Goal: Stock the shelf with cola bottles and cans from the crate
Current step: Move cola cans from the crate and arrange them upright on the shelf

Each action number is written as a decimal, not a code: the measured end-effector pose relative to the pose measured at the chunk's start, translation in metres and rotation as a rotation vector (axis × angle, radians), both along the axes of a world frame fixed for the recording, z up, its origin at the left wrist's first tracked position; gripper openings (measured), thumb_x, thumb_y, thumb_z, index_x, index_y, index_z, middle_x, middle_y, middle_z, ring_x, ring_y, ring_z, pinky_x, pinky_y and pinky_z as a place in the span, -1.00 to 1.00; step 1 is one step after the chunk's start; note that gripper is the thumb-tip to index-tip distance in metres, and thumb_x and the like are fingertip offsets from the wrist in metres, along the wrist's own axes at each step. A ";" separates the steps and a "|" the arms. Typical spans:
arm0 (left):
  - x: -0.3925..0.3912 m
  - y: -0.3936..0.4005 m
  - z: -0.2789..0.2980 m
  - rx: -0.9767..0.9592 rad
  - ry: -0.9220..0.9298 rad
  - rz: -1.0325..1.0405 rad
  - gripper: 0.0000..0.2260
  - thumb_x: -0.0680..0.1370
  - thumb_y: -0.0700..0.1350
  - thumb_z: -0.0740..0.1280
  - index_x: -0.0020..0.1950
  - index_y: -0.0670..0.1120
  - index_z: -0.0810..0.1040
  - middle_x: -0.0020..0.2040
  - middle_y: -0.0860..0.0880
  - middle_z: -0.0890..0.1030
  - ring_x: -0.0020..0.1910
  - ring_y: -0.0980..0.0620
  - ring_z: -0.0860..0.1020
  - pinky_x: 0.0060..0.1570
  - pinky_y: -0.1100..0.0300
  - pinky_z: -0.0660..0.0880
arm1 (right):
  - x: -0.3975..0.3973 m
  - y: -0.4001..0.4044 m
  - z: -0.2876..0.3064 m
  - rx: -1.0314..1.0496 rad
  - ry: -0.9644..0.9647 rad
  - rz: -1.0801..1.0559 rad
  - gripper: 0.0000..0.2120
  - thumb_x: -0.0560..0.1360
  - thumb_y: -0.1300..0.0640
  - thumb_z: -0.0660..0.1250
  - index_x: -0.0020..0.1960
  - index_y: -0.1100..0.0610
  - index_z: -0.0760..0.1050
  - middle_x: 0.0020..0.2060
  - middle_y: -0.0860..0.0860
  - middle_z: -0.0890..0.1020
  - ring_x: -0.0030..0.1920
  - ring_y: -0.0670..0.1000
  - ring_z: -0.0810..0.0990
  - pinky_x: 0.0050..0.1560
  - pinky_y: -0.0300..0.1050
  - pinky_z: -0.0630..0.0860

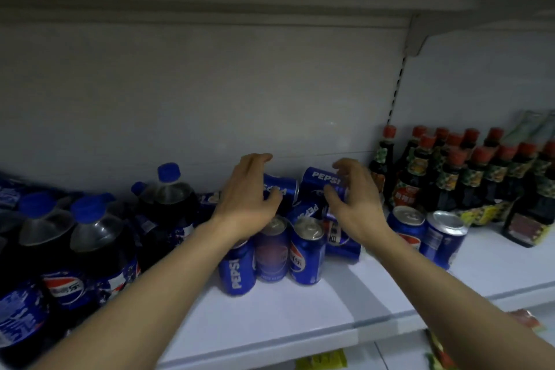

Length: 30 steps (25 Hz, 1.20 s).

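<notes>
On the white shelf [300, 309], the left hand [246, 192] curls over a blue cola can [280, 188] lying on its side atop the can stack, thumb beneath it. The right hand [356, 192] grips a second tilted can [319, 182], fingers curled round it. Large cola bottles [99, 237] stand left

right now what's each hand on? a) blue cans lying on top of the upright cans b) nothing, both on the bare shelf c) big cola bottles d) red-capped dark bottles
a: the left hand grips a tipped can and the right hand grips another can, both lying on top of the upright cans; the cola bottles and red-capped bottles are off to the sides, untouched.
</notes>
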<state>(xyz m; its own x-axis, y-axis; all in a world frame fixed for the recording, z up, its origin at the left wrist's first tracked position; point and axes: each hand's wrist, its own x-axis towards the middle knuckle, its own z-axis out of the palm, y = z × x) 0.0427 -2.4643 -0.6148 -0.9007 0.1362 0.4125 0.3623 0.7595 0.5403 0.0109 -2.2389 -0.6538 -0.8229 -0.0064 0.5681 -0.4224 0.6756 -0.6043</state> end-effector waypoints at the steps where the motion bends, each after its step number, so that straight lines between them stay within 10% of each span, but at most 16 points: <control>1: -0.023 0.006 0.000 -0.087 -0.071 -0.023 -0.40 0.62 -0.04 0.30 0.61 -0.02 0.13 0.60 -0.02 0.15 0.54 -0.02 0.20 0.49 0.08 0.22 | -0.021 0.006 0.005 0.105 -0.056 -0.039 -0.55 0.54 0.04 0.40 0.37 0.01 0.33 0.27 0.07 0.44 0.20 0.05 0.48 0.07 -0.16 0.47; 6: -0.121 0.025 -0.022 -0.668 -0.329 -0.140 -0.26 0.43 0.11 0.48 0.52 -0.04 0.25 0.48 -0.12 0.35 0.40 -0.12 0.37 0.37 -0.11 0.37 | -0.100 0.021 0.012 0.590 -0.314 -0.098 -0.19 0.45 -0.22 0.43 0.55 -0.03 0.12 0.46 0.14 0.28 0.43 0.26 0.27 0.29 0.26 0.39; 13: -0.153 0.025 -0.044 -0.879 -0.306 -0.034 -0.27 0.42 0.00 0.50 0.51 0.05 0.22 0.46 -0.10 0.36 0.41 -0.19 0.35 0.37 -0.20 0.29 | -0.121 0.007 -0.025 0.627 -0.409 0.019 -0.19 0.48 -0.18 0.44 0.55 0.12 0.14 0.37 0.20 0.42 0.28 0.25 0.48 0.25 0.08 0.46; 19: -0.132 0.013 -0.014 -0.194 -0.235 -0.191 -0.41 0.41 -0.09 0.59 0.34 -0.01 0.38 0.23 -0.05 0.55 0.17 -0.05 0.54 0.08 0.13 0.49 | -0.102 0.015 -0.008 0.386 -0.323 0.007 -0.26 0.41 -0.17 0.50 0.42 0.06 0.23 0.17 0.12 0.59 0.10 0.17 0.61 0.01 0.01 0.57; 25: -0.071 0.033 0.039 0.564 -0.104 -0.278 -0.42 0.41 -0.23 0.58 0.30 0.07 0.41 0.18 0.14 0.58 0.06 0.35 0.57 0.04 0.42 0.50 | -0.041 0.043 0.054 -0.007 -0.187 0.176 -0.23 0.40 0.01 0.58 0.46 -0.04 0.22 0.04 -0.16 0.58 -0.13 -0.24 0.61 -0.19 -0.50 0.46; 30: -0.014 0.035 0.064 0.784 -0.060 -0.303 -0.44 0.43 -0.13 0.55 0.37 -0.01 0.41 0.18 0.09 0.61 0.08 0.26 0.62 -0.02 0.35 0.57 | 0.011 0.034 0.069 -0.254 -0.160 0.269 -0.33 0.37 0.02 0.61 0.32 -0.15 0.31 0.08 -0.08 0.62 -0.05 -0.13 0.68 -0.03 -0.16 0.64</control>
